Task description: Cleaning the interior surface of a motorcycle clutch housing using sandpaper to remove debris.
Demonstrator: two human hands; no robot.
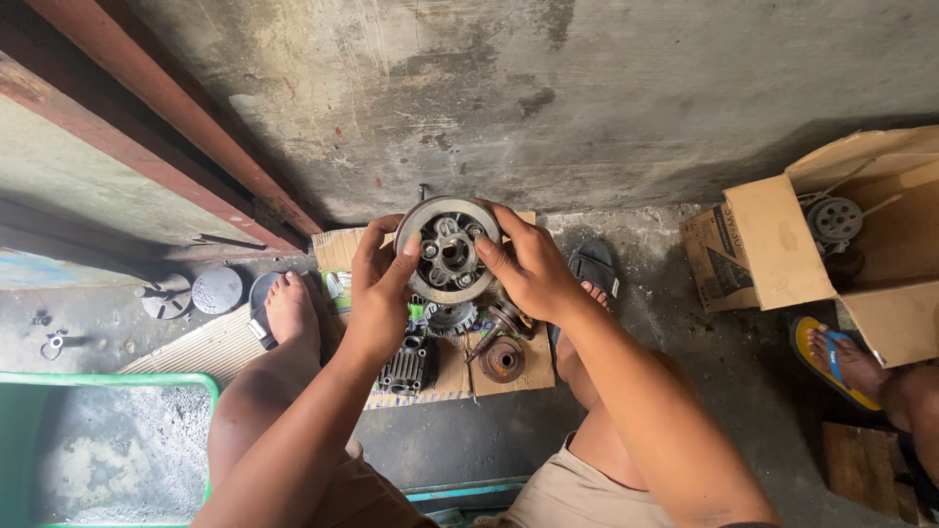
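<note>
Both hands have the round metal clutch hub (449, 250) lifted clear of the floor, in front of the concrete wall: the left hand (379, 291) curls its fingers around the left rim and the right hand (529, 269) clasps the right side. It looks lifted out for inspection. A toothed gear (451, 317), a rusty round part (503, 360) and a finned black block (407, 366) lie loose on the cardboard sheet (518, 376) below, so plenty seems left.
</note>
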